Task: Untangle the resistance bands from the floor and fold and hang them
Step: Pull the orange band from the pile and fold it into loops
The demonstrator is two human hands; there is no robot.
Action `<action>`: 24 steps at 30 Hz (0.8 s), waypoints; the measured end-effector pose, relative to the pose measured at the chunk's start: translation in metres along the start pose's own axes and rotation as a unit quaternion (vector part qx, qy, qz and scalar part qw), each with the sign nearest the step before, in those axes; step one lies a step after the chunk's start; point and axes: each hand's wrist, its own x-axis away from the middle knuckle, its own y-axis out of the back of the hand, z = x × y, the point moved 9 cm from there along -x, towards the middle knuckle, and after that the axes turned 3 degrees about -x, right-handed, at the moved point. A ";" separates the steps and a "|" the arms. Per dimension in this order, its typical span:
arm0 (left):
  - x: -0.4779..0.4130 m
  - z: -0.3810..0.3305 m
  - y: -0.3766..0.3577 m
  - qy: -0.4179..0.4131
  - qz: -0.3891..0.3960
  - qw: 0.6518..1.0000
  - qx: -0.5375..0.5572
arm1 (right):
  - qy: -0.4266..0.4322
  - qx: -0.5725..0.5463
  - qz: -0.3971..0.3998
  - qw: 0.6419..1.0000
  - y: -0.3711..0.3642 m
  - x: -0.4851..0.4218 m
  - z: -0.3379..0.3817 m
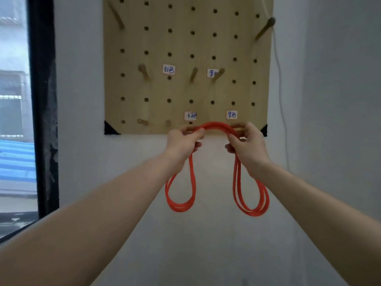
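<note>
Pegboard [243, 48]: one wooden board on the wall, nothing hung on it yet; four paper labels.
Pegs: about nine, all bare.
Band [215, 126]: one orange resistance band, folded, arched before the bottom pegs (hanging seems imminent).
Hands: left hand [182, 142] and right hand [246, 144], each clenched on the band.
Left: any other bands, unseen.

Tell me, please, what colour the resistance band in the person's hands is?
Orange-red, one plain colour throughout: the resistance band shows best in the head view.
</note>
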 end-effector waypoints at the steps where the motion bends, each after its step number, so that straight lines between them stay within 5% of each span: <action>1: -0.011 -0.004 -0.008 -0.002 0.003 1.000 0.005 | 0.013 0.006 -0.012 1.000 0.004 -0.008 0.004; 12: -0.088 0.002 -0.051 -0.054 0.018 0.998 -0.019 | 0.104 0.157 -0.035 0.981 -0.016 -0.071 -0.027; 24: -0.118 0.051 -0.053 -0.050 -0.003 0.991 -0.122 | 0.073 0.091 0.013 0.993 -0.055 -0.101 -0.092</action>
